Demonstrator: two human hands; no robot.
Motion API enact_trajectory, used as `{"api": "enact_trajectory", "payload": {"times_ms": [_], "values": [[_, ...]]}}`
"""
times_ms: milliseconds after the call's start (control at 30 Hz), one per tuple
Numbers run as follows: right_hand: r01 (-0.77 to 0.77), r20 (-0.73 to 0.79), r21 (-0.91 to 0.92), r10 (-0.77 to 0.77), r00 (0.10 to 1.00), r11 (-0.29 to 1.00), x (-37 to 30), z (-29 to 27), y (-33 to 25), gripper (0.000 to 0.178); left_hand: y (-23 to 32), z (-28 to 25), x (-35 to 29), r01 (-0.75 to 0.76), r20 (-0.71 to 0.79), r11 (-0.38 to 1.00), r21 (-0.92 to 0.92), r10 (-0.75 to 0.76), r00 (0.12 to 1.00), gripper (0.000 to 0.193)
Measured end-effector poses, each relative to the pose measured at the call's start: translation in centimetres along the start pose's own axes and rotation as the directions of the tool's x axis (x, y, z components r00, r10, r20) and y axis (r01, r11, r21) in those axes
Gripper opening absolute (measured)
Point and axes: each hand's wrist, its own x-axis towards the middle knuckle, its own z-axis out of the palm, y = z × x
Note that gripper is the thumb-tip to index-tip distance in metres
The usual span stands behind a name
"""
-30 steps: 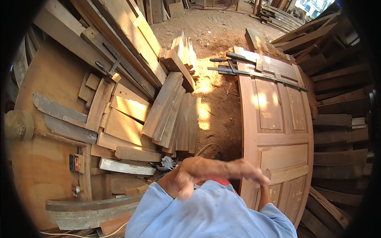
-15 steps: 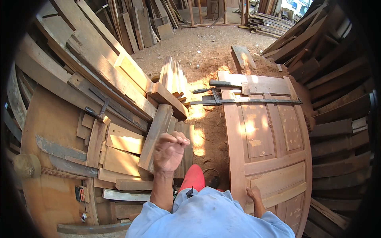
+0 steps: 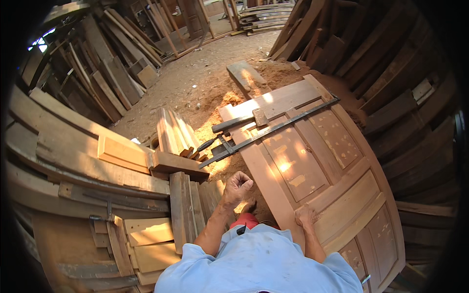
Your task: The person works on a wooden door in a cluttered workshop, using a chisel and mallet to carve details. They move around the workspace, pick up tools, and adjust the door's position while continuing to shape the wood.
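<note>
A wooden panelled door (image 3: 259, 161) lies at my right, with pale filler-like patches on its panels. My right hand (image 3: 306, 215) rests on it near its left side, fingers curled in; whatever they may hold is hidden. Held up just left of the door's edge is my left hand (image 3: 238, 188), its fingers bent toward the thumb; I cannot make out anything in it. A long bar clamp (image 3: 288, 122) spans the door's far part, its handle out past the left edge. Beside it lie a dark-handled tool (image 3: 233, 123) and a small wood block (image 3: 260, 117).
Stacked boards (image 3: 183, 210) stand close on my left, with long planks (image 3: 97, 151) behind them. A second clamp (image 3: 108, 215) sits among the left-hand wood. Dark timber (image 3: 415, 161) leans along the right. Sawdust covers the ground (image 3: 195, 93) ahead, where a plank (image 3: 244, 78) projects beyond the door.
The view has turned to the right. My left hand has come down and toward the door. My right hand has moved a little farther forward on the door.
</note>
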Motion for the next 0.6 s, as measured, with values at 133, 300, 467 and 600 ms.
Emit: {"api": "enact_trajectory", "payload": {"times_ms": [133, 300, 467, 600], "values": [[-0.186, 0.009, -0.072, 0.187, 0.982, 0.980, 0.5, 0.8, -3.5, 0.075, -3.7, -1.4, 8.2, 0.077, 0.155, 0.991, 0.107, -0.093, 0.984, 0.016], [-0.347, -0.034, 0.085, 0.351, 0.936, 0.934, 0.2, 1.4, -4.8, 0.074, -5.3, 1.0, 14.7, -0.241, 0.505, 0.806, 0.540, -0.081, 0.860, 0.015], [-0.369, -0.117, 0.313, 0.421, 0.899, 0.875, 2.2, 3.8, -3.5, 0.073, -8.6, 3.0, 17.0, -0.286, 0.722, 0.832, 0.475, -0.182, 0.668, 0.014], [-0.389, -0.213, 0.575, 0.591, 0.778, 0.720, -0.2, 2.7, -4.0, 0.066, -12.3, 4.6, 17.3, -0.580, 0.834, 0.620, 0.528, -0.253, 0.490, 0.042]]}}
